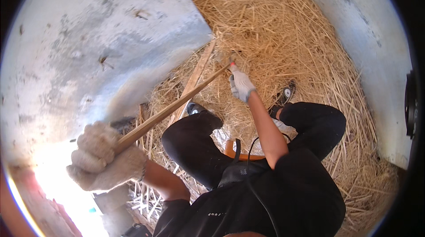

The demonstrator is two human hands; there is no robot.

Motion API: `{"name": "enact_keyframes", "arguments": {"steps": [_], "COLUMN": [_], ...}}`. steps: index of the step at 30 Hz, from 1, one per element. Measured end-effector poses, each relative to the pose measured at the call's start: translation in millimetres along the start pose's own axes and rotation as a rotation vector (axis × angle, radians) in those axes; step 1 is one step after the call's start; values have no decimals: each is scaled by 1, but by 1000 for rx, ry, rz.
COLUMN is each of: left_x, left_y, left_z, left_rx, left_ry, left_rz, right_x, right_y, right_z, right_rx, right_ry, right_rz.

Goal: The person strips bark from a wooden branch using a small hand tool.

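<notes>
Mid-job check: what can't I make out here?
All in the head view:
Near end of the wooden handle: hidden inside the left grip.
Its far end, by the right grip: too small, blends into the straw.
Dark object at right: cut off by the picture's rim.
Bright patch, lower left: washed out by glare.

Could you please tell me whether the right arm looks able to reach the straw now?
Probably yes: the gloved right grip is near the straw, with nothing visible blocking its right side; the wooden pole in the left grip comes from the left. Whether the right grip holds anything is unclear.
</notes>
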State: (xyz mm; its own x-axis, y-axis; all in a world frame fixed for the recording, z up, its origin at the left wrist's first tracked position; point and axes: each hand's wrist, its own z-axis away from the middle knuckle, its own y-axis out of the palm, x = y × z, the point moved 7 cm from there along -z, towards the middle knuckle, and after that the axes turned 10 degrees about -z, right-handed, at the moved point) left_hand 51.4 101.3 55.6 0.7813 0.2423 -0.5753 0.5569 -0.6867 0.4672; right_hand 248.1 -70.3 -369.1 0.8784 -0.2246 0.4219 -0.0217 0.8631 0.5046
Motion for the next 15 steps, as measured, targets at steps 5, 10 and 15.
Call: {"name": "enact_keyframes", "arguments": {"steps": [5,10,15], "left_x": [-1,-13,-30], "left_y": [44,68,84], "left_z": [12,35,48], "left_rx": [448,568,660], "left_ry": [35,156,176], "left_rz": [132,30,54], "right_x": [41,11,22], "right_y": [106,120,57], "right_z": [248,297,224], "right_rx": [392,328,93], "right_ry": [-862,-892,-688], "right_rz": [687,1002,1200]}}
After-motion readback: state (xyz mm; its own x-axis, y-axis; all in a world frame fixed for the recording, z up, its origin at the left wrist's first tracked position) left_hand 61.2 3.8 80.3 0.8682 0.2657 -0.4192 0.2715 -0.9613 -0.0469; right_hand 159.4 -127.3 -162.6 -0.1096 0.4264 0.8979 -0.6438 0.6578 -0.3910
